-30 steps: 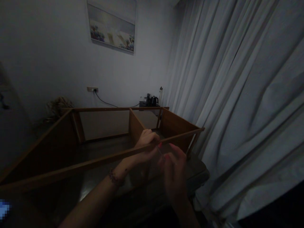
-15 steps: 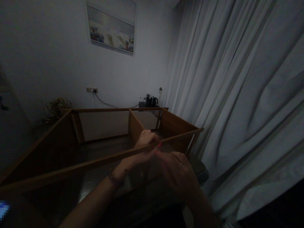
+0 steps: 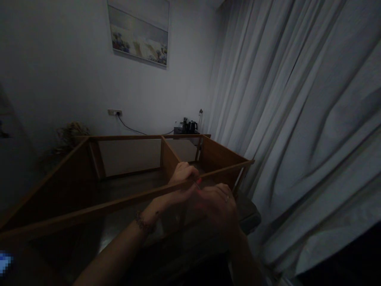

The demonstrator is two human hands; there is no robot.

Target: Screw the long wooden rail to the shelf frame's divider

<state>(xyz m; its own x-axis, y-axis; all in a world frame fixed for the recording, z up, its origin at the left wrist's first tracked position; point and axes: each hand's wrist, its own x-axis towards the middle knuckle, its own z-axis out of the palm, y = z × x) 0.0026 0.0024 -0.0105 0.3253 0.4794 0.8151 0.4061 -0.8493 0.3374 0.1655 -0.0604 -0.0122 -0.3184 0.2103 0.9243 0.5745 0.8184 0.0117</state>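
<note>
A wooden frame [image 3: 119, 205] with open compartments fills the middle of the view. My left hand [image 3: 183, 174] is closed around its front rail, fingers over the far side and thumb on the near side; a beaded bracelet [image 3: 144, 223] circles that wrist. Right against it, on the near side of the rail, is my right hand [image 3: 220, 202], wearing a ring. Its fingers are pinched together and partly smeared by motion. A thin, short, dark piece [image 3: 197, 185] shows between the two hands at the rail; its kind is too small and dim to tell.
A long grey curtain [image 3: 282, 119] hangs along the right side. Behind the frame, a black kettle [image 3: 193, 126] stands on a dark stand by the wall. A cord runs from a wall socket [image 3: 114, 113]. Dried plants [image 3: 73, 133] are at the left, and a dark padded object [image 3: 250, 214] lies at the right.
My right hand has shifted slightly up at the rail, its lower fingers blurred. My left hand has stayed in place on the rail.
</note>
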